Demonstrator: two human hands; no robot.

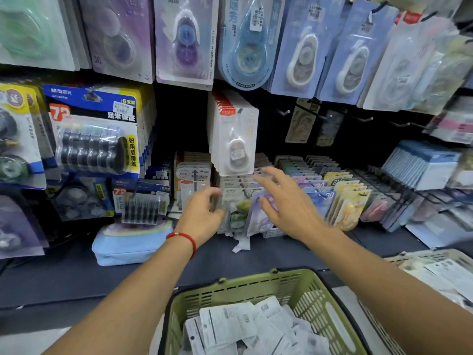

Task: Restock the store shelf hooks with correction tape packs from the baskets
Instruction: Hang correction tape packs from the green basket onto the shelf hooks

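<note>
Both hands reach to the low row of hooks at the middle of the shelf. My left hand (202,216) curls its fingers round the left edge of a green-and-white correction tape pack (236,208) at the front of a hook. My right hand (284,203) hovers with spread, straight fingers over the purple pack (258,219) beside it, holding nothing. A green basket (314,293) with several packs lying face down sits below my arms. A cream basket (435,257) with more packs stands at the right.
Rows of hanging packs fill the wall above, with a white pack stack (234,139) just over my hands. Bare hooks (284,112) show to the right. Pastel packs (345,198) line the lower right hooks. A light blue pouch (130,242) lies on the dark ledge.
</note>
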